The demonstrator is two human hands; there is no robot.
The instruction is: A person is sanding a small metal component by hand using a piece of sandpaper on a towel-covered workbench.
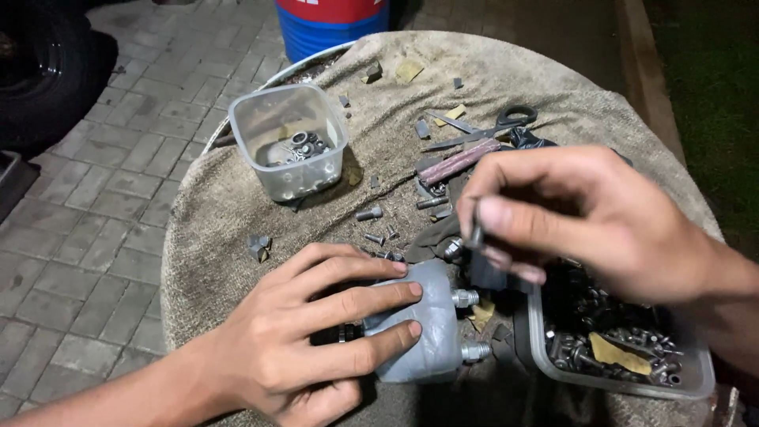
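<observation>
My left hand (316,332) lies over a grey plastic-wrapped part (423,328) with two threaded metal stubs (466,299) sticking out on its right side, fingers spread across its top. My right hand (585,213) hovers just above and right of it, thumb and fingers pinched on a small dark metal piece (476,234). Both sit on a round surface covered with coarse brown cloth (229,229).
A clear plastic tub (291,141) with nuts and washers stands at the back left. Another tray (624,348) of bolts lies under my right wrist. Scissors (490,126), a reddish rod (458,162) and loose bolts (368,213) lie mid-cloth. A blue drum (328,24) stands behind; paved ground left.
</observation>
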